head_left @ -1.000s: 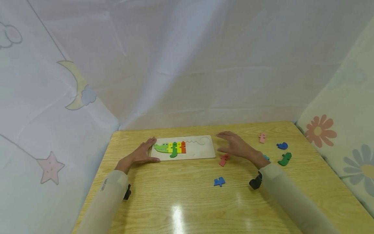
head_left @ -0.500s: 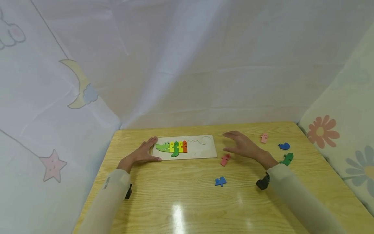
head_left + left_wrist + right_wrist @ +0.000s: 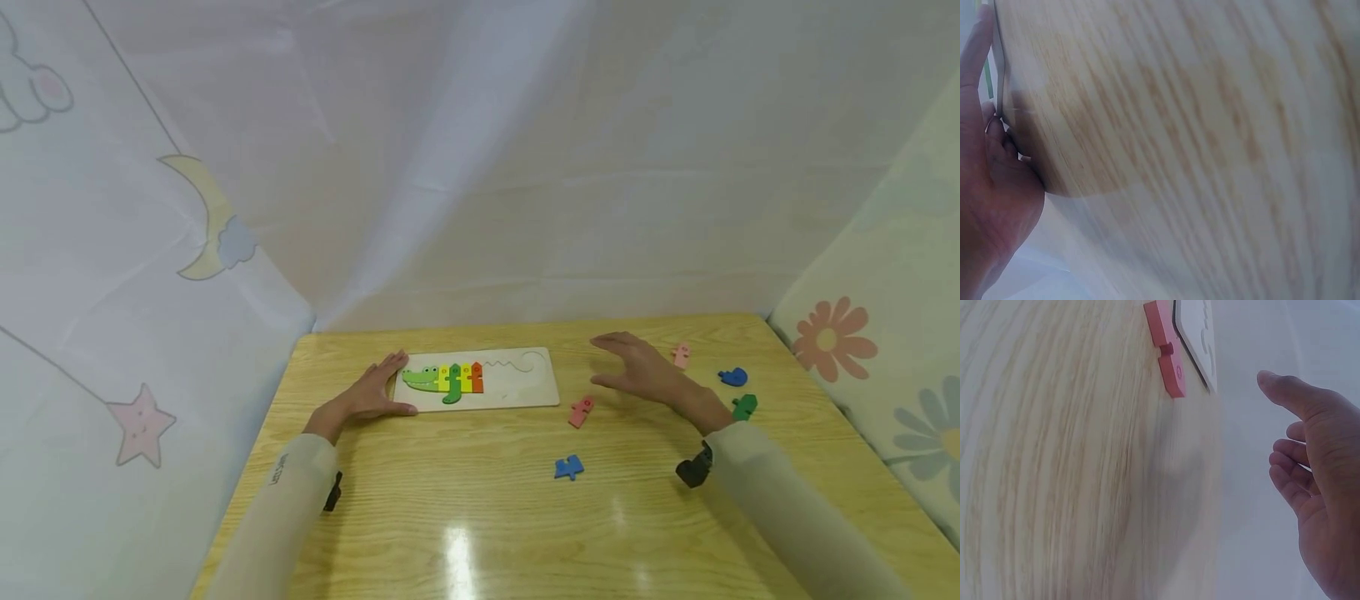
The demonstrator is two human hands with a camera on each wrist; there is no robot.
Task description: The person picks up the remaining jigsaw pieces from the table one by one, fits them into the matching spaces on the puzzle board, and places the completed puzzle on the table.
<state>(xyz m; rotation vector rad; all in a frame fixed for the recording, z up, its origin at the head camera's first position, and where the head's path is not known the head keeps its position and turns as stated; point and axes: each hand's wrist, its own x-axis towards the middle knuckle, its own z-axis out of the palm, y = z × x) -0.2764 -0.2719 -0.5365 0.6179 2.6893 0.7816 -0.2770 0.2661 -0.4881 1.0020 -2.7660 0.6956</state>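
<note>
A pale wooden puzzle board (image 3: 517,383) lies near the table's far edge. On its left part sits a crocodile made of a green head (image 3: 420,380) and several yellow, green and orange pieces; a wavy tail outline shows on the right. My left hand (image 3: 369,393) holds the board's left end, thumb at the near corner, fingers at the far one. Right of the board, my right hand (image 3: 637,371) hovers above the table, fingers loosely bent and holding nothing. A red puzzle piece (image 3: 581,412) lies between it and the board, also in the right wrist view.
Loose puzzle pieces lie on the wooden table (image 3: 450,483): a blue one (image 3: 569,467) in front, and a pink one (image 3: 681,355), a dark blue one (image 3: 732,377) and a green one (image 3: 744,407) at right. The right forearm partly covers the green one. A pale fabric backdrop (image 3: 525,208) stands behind.
My right hand has moved to the right, away from the board. My left hand stays at the board's left end. The whole view has shifted slightly.
</note>
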